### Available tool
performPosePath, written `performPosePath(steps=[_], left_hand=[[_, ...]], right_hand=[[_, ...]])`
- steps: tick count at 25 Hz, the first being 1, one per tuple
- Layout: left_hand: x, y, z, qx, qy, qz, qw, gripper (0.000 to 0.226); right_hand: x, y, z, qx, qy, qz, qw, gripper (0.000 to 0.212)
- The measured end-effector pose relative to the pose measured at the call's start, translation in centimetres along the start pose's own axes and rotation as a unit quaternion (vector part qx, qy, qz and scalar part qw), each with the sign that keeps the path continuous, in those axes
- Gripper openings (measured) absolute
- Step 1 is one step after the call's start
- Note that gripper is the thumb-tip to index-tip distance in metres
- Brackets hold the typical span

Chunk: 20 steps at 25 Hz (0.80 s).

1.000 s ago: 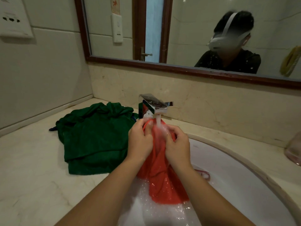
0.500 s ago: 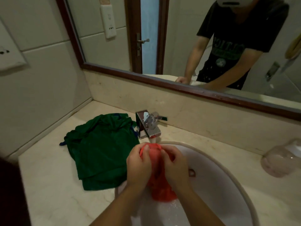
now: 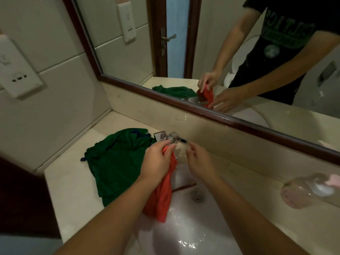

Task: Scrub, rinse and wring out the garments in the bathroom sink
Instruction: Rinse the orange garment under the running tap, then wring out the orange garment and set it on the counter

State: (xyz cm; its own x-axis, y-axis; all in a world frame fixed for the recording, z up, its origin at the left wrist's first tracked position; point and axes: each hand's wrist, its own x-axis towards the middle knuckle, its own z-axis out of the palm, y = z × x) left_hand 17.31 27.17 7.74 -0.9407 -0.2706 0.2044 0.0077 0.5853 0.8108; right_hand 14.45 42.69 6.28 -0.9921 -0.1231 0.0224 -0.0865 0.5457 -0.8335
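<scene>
A wet red garment [image 3: 163,196] hangs from my left hand [image 3: 158,162], which grips its bunched top just below the chrome faucet [image 3: 163,136]. Its lower part drapes into the white sink basin [image 3: 184,229]. My right hand [image 3: 200,161] holds nothing; its fingertips reach up beside the tip of the faucet lever [image 3: 181,140], and I cannot tell whether they touch it. A green garment [image 3: 117,162] lies crumpled on the counter left of the sink. The mirror reflects both hands and the red cloth.
The sink drain [image 3: 197,195] shows right of the red cloth. A clear plastic bottle [image 3: 309,190] lies on the beige counter [image 3: 70,183] at the right. A dark-framed mirror [image 3: 202,109] runs along the back wall. Wall sockets [image 3: 18,78] sit at the left.
My right hand has let go of the red garment and moved up to the faucet lever. My left hand now holds the cloth alone, and the view has pulled back.
</scene>
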Motion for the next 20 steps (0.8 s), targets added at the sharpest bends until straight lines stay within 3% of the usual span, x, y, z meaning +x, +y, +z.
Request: performPosePath(steps=[4, 9, 11, 18, 20], left_hand=[[1.3, -1.0, -0.1, 0.007, -0.023, -0.008, 1.0, 0.029], [1.7, -3.1, -0.8, -0.02, -0.06, 0.014, 0.998, 0.007], [1.8, -3.4, -0.7, -0.04, -0.084, 0.032, 0.995, 0.011], [0.3, -0.2, -2.9, -0.127, -0.167, 0.069, 0.975, 0.016], [-0.2, 1.6, -3.9, -0.132, -0.214, 0.084, 0.964, 0.017]], right_hand=[[4.3, 0.1, 1.1, -0.043, -0.068, 0.062, 0.995, 0.04], [4.4, 0.5, 3.3, -0.002, -0.011, 0.098, 0.995, 0.028], [3.8, 0.4, 3.4, -0.005, -0.012, 0.089, 0.996, 0.031], [-6.4, -3.6, 0.9, 0.221, -0.028, 0.119, 0.968, 0.023], [-8.3, -4.6, -0.1, 0.179, 0.02, 0.094, 0.979, 0.014]])
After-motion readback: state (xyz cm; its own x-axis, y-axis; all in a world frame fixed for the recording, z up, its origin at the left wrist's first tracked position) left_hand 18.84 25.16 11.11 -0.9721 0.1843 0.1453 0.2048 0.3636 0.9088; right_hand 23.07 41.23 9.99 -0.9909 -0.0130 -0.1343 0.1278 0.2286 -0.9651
